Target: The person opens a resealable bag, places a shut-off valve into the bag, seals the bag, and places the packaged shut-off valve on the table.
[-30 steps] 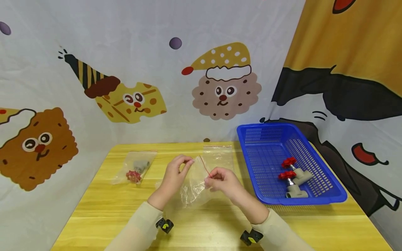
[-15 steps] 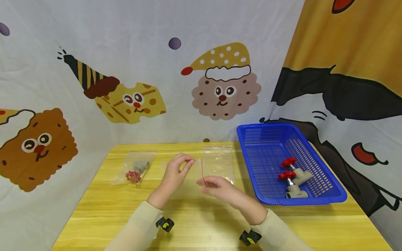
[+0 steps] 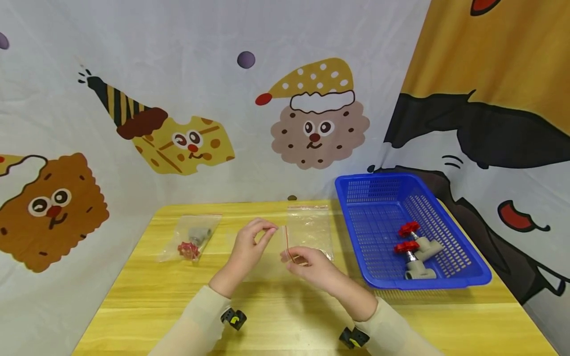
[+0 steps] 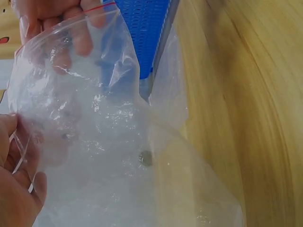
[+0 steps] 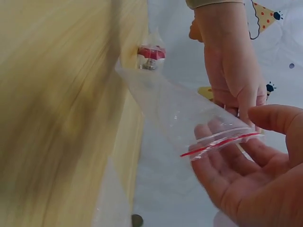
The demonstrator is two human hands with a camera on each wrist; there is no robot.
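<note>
Left hand (image 3: 248, 243) has the real grip on my feed, thumb and fingertips pinching a clear zip bag (image 4: 94, 137) near one end of its red strip (image 5: 222, 142); the right hand (image 3: 313, 267) is way looser, fingers softly bent against the bag by the other end of that strip, thumb standing off and pinching nothing; both hands and the bag are left of the blue basket (image 3: 378, 232), right hand nearer to it; I can't tell whether the mouth is parted or pressed together.

What bugs me is that one-sided hold; if the left pinch slips, I reckon the bag slides off the right fingers, since no thumb backs them up; the film looks thin and floppy, so it could also fold or cling to itself.

Further out, a second clear bag (image 3: 309, 225) lies just left of the basket; easy to snag if the right hand dips, imo; a bagged valve (image 3: 189, 249) sits well left of the basket; inside the basket, toward its near side, are a front valve (image 3: 418, 271) and a rear valve (image 3: 428, 249), close together, so grabbing one carelessly could knock the other.
</note>
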